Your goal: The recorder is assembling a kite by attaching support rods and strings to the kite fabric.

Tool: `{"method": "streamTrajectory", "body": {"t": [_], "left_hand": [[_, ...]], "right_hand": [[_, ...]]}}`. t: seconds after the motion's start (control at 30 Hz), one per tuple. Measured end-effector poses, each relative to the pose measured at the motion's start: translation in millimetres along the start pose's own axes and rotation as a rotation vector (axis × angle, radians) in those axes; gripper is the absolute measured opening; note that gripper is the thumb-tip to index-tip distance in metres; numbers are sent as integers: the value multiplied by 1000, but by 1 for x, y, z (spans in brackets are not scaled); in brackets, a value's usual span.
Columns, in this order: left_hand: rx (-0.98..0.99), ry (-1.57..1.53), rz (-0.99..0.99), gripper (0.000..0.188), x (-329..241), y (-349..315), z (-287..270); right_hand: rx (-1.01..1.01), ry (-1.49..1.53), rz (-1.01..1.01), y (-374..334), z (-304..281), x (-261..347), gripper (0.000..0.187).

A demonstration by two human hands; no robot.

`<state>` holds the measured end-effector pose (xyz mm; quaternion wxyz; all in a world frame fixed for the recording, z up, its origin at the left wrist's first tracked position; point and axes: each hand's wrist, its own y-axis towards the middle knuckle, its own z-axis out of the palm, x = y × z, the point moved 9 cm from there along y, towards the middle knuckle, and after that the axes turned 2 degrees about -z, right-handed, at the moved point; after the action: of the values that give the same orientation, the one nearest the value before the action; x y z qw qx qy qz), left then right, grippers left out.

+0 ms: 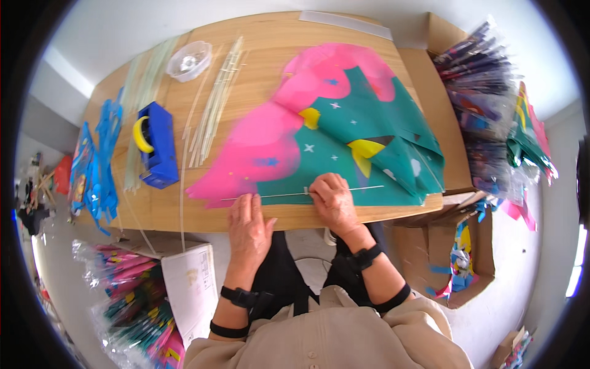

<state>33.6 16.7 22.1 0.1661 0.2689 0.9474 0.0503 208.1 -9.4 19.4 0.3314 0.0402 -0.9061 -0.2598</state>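
Note:
A thin pink and green sheet (279, 154), like a kite sail, lies spread and partly rumpled on the wooden table. It carries white stars and yellow and dark shapes. Along its near edge runs a thin white rod (283, 195). My left hand (249, 224) rests with its fingers stretched flat over the rod near its left end. Farther right, my right hand (333, 197) has its fingers curled together on the rod, pinching it beside a small white piece (305, 190). What lies under the right fingertips is partly hidden.
On the table (261, 80) stand a blue tape dispenser (161, 147) and a clear bowl (189, 60). Pale rods (216, 101) and blue strips (107, 157) lie leftward. Bagged colourful items (144, 301) fill a carton at lower left; open cardboard boxes (409, 264) flank the right side.

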Motion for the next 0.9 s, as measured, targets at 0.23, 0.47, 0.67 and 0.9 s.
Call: {"method": "streamTrajectory", "body": {"t": [0.23,0.47,0.67,0.9], "left_hand": [[-171,-7,-34,53,24,-3,-26],[-103,304,-525,35,160,-42,-76],[174,125,-693,22,193,-69,-52],[81,-660,-786,15,173,-99,-50]], "right_hand": [[54,6,19,2,1,0,14],[-41,-43,-53,7,-16,33,23],[82,284,-32,12,26,86,11],[461,721,279,-4,137,146,13]]}}
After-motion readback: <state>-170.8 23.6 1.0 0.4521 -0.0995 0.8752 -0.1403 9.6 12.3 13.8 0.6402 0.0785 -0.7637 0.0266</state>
